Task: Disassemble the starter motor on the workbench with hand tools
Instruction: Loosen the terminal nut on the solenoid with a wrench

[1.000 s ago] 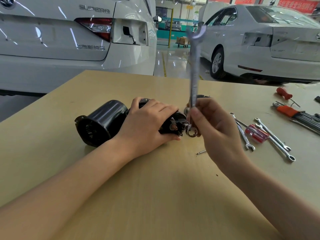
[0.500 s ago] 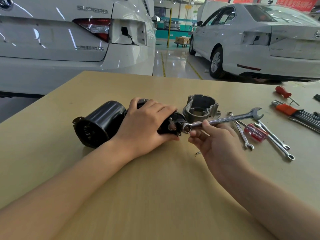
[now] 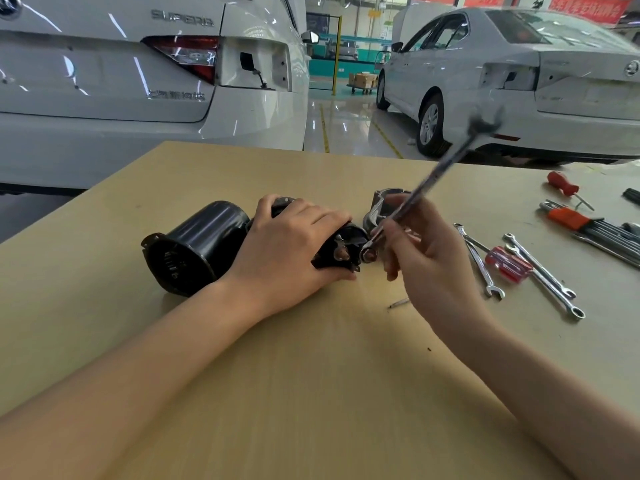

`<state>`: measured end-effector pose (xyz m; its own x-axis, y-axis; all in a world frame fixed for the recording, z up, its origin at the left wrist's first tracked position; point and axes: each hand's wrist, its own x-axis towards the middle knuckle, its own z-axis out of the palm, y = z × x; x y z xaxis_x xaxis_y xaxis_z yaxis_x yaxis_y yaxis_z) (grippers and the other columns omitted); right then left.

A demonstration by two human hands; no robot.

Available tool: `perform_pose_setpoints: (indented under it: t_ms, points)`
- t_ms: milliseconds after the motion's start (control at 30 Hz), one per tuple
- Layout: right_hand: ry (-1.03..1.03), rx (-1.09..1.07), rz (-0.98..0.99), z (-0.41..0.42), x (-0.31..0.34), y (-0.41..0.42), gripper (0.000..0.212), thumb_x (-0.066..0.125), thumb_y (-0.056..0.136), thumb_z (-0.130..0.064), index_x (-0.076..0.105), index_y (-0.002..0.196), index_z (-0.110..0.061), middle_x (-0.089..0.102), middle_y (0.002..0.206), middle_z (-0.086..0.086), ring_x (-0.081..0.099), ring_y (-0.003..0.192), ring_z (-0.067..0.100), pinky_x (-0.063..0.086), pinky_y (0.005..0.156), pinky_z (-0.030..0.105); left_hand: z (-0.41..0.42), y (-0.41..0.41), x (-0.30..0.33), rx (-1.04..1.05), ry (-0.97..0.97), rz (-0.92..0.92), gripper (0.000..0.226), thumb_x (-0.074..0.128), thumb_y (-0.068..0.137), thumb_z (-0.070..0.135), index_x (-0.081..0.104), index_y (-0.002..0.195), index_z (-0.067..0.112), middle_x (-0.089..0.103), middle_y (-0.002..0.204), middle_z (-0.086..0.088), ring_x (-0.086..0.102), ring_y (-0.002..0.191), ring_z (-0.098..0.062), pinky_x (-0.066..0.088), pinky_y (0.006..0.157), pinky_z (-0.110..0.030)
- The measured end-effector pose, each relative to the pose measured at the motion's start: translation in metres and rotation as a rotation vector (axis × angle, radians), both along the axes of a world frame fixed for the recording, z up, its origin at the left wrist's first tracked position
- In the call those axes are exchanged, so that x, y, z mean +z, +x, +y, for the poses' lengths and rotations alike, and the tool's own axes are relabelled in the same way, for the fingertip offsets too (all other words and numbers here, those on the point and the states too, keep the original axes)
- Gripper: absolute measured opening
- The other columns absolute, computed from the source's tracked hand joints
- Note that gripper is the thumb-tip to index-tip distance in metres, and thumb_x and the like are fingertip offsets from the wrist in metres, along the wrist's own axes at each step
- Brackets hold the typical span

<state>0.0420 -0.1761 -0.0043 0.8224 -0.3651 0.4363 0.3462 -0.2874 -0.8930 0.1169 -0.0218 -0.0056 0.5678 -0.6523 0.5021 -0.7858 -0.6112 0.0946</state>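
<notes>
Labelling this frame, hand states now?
Left hand: fingers curled over starter motor, holding it.
Right hand: gripping wrench.

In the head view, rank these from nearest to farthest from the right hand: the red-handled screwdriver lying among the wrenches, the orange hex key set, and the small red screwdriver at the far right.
1. Red-handled screwdriver, just to the right of the right hand, among the wrenches.
2. Orange hex key set, farther right and back.
3. Small red screwdriver, farthest, near the bench's far right edge.
</notes>
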Motion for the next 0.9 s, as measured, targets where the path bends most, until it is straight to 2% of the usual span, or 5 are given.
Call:
perform_pose_setpoints:
  t_ms: [167, 300, 500, 767, 900]
  points:
    - [-0.320, 0.007, -0.070, 0.006, 0.000, 0.010, 0.028, 0.061, 0.091, -0.005, 0.064, 0.104, -0.030, 0.061, 0.074, -0.020, 0.052, 0.064, 0.003, 0.048, 0.063, 0.023, 0.000, 0.000, 0.000, -0.003, -0.010, -0.003, 0.060, 0.063, 0.073, 0.059, 0.059, 0.118, 0.020, 0.064, 0.117, 0.005, 0.055, 0.115, -0.021, 0.028, 0.103, -0.051]
    - [-0.309, 0.032, -0.051, 0.008, 0.001, 0.012, 0.027, 0.062, 0.090, -0.004, 0.067, 0.095, -0.030, 0.062, 0.072, -0.023, 0.054, 0.065, 0.003, 0.051, 0.067, 0.029, 0.000, 0.001, -0.001, 0.006, -0.010, -0.015, 0.057, 0.064, 0.072, 0.059, 0.061, 0.111, 0.017, 0.064, 0.115, 0.004, 0.056, 0.114, -0.022, 0.031, 0.103, -0.053]
    - [0.025, 0.141, -0.034, 0.010, 0.013, 0.002, 0.022, 0.059, 0.092, -0.004, 0.071, 0.097, -0.021, 0.065, 0.070, -0.009, 0.054, 0.063, 0.001, 0.041, 0.058, 0.011, 0.001, 0.001, 0.001, 0.003, -0.007, 0.014, 0.068, 0.058, 0.074, 0.063, 0.055, 0.129, 0.024, 0.061, 0.125, 0.006, 0.051, 0.121, -0.018, 0.024, 0.106, -0.048]
    - [0.410, 0.074, 0.043, 0.005, 0.011, -0.018, 0.012, 0.051, 0.096, -0.007, 0.063, 0.092, -0.007, 0.054, 0.065, 0.003, 0.043, 0.052, 0.011, 0.036, 0.045, 0.020, 0.002, 0.001, 0.000, 0.005, 0.010, 0.014, 0.072, 0.056, 0.075, 0.066, 0.053, 0.133, 0.023, 0.060, 0.127, 0.006, 0.050, 0.121, -0.016, 0.023, 0.107, -0.047]
    - [0.589, 0.047, 0.093, 0.008, 0.003, -0.018, 0.016, 0.047, 0.098, -0.004, 0.053, 0.083, -0.007, 0.054, 0.058, 0.002, 0.051, 0.049, 0.013, 0.038, 0.045, 0.024, 0.001, 0.001, 0.000, 0.005, 0.012, 0.011, 0.070, 0.057, 0.076, 0.066, 0.053, 0.132, 0.024, 0.060, 0.127, 0.007, 0.050, 0.121, -0.016, 0.023, 0.106, -0.046]
